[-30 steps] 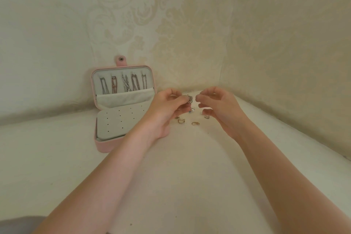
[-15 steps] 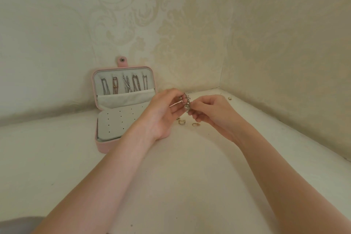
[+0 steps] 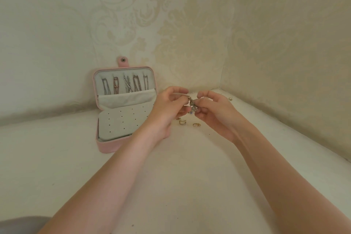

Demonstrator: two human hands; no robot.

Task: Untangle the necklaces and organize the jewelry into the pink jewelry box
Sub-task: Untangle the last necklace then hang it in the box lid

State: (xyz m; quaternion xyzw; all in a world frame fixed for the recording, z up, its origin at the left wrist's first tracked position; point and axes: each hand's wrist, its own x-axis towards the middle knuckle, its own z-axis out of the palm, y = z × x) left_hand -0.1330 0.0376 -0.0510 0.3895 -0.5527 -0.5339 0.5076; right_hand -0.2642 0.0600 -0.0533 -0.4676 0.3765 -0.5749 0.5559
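Note:
The pink jewelry box (image 3: 106,147) stands open against the wall, its lid upright. Several necklaces (image 3: 125,86) hang in the lid above a white pouch. The perforated white earring panel (image 3: 121,121) lies flat in the base. My left hand (image 3: 167,110) and my right hand (image 3: 214,112) meet just right of the box, both pinching a small cluster of silvery jewelry (image 3: 192,107) held above the surface. Under the hands lie loose gold rings (image 3: 182,122) and another ring (image 3: 196,124).
A small pearl-like piece (image 3: 230,98) sits near the back right corner. Patterned cream walls close in behind and on the right. The white surface (image 3: 171,176) stretches toward me. A grey shape (image 3: 20,224) shows at the bottom left.
My hands, apart a second ago with the left one alone holding the cluster, have come together. Both now pinch it, a little higher above the rings.

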